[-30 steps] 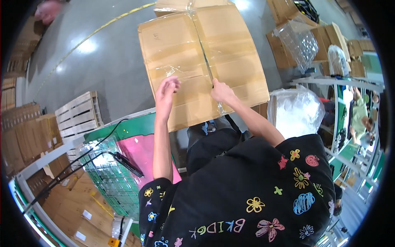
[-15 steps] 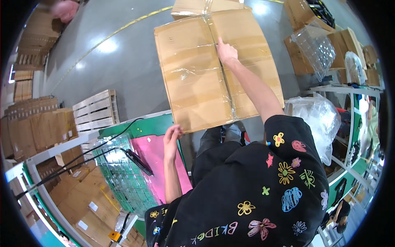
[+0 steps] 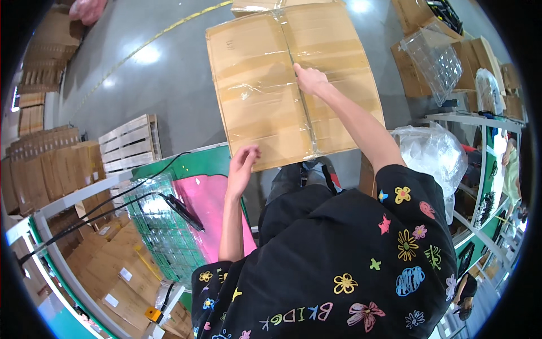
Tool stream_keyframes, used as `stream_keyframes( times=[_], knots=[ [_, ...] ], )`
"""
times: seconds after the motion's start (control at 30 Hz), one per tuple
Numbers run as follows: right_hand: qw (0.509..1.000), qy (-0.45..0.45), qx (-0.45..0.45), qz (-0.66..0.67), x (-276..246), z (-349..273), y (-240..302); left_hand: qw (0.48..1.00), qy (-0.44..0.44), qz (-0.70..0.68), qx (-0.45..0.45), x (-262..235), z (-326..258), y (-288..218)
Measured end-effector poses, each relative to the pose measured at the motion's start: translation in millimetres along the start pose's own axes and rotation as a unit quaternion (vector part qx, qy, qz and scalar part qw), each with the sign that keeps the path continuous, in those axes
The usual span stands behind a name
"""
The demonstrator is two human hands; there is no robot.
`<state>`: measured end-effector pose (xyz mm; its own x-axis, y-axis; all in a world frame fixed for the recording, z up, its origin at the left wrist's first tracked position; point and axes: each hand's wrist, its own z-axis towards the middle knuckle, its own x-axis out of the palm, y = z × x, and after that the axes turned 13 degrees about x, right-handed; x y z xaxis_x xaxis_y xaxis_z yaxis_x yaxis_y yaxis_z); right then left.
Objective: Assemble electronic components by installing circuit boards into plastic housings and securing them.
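A large cardboard box [image 3: 254, 107] with a long taped seam lies in front of me, clear tape glinting across its top. My right hand [image 3: 310, 80] is on the box at the middle of the seam. Its fingers are curled together there, and what they grip, if anything, is hidden. My left hand [image 3: 244, 161] is over the near left corner of the box, its fingers loosely bent and apart, with nothing seen in them. Whether it touches the cardboard I cannot tell.
Left of me, a green worktable [image 3: 209, 155] bears a pink sheet [image 3: 217, 198], clear plastic trays [image 3: 161, 226] and a black handheld tool [image 3: 183, 212] with a cable. A wooden pallet [image 3: 130, 144] stands beyond. Clear plastic bags [image 3: 432, 152] are at right. Another box [image 3: 257, 7] sits behind.
My right hand has drawn slightly back toward me along the seam, its pointing finger now curled. My left hand has moved up and over the box's corner. The box shifted slightly in view.
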<state>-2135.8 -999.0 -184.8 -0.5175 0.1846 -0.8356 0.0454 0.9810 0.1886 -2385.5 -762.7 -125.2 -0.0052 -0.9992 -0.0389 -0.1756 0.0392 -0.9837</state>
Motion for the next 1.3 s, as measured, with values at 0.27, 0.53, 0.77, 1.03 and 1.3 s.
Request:
stream_keyframes(
  times=[0.27,0.53,0.77,1.03,1.3],
  knots=[
    [0.999,0.016,0.015,0.034,1.9,-25.6,-3.5,0.995,0.067,-0.035,0.065,52.2,58.3,-30.9],
    [0.994,0.099,-0.039,0.026,52.5,-130.9,-3.8,1.000,0.009,-0.003,-0.018,25.9,28.2,7.6],
    [0.958,-0.114,-0.017,0.263,15.4,-60.7,-18.7,0.985,-0.005,0.170,0.017,26.2,16.3,50.2],
    [0.976,-0.180,-0.015,0.121,20.8,8.5,-5.6,0.901,-0.008,0.402,0.162,40.1,-4.9,65.6],
    [0.989,-0.106,-0.053,0.090,17.0,2.7,-4.3,0.908,-0.033,0.385,0.162,37.8,-4.4,70.4]
  ],
)
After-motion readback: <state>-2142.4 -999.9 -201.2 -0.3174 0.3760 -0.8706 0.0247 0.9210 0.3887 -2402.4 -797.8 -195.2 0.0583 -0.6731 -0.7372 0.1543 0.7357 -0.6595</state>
